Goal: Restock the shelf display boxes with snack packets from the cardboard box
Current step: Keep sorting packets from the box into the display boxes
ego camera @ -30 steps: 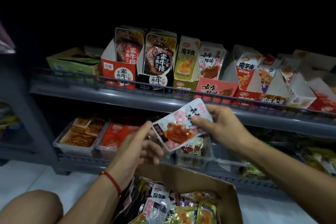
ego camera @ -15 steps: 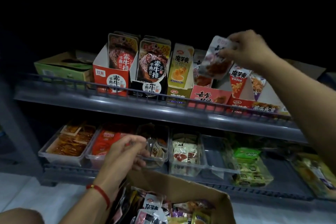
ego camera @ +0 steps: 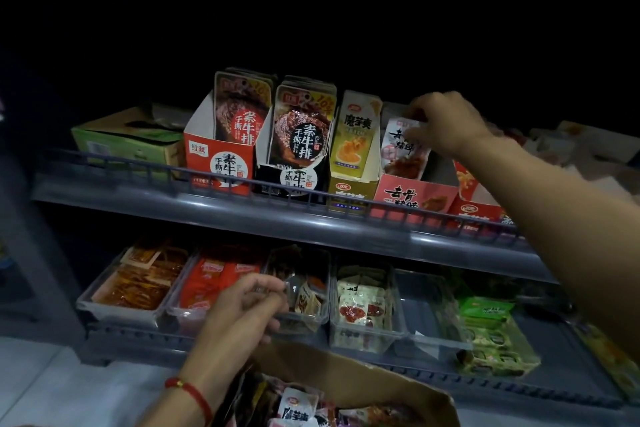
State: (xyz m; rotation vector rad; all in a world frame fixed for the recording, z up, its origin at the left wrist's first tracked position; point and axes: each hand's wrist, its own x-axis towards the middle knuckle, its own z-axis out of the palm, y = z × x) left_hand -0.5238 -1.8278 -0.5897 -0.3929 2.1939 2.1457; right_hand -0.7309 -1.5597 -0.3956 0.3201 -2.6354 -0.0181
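My right hand (ego camera: 446,121) reaches to the upper shelf and pinches the top of a pink-and-white snack packet (ego camera: 403,149), which stands in the pink display box (ego camera: 414,196). My left hand (ego camera: 242,308) hovers above the brown cardboard box (ego camera: 398,388) with loosely curled fingers and holds nothing. The cardboard box sits at the bottom of the view and holds several mixed snack packets (ego camera: 298,406).
The upper shelf rail (ego camera: 242,180) fronts a green box (ego camera: 128,139), a red display box (ego camera: 218,163), a black one (ego camera: 294,177) and a yellow one (ego camera: 353,163). Clear plastic trays (ego camera: 363,308) with packets line the lower shelf.
My right hand carried the pink packet from in front of me up to the upper shelf and lowered it into the pink display box. My left hand let go of it and stayed low.
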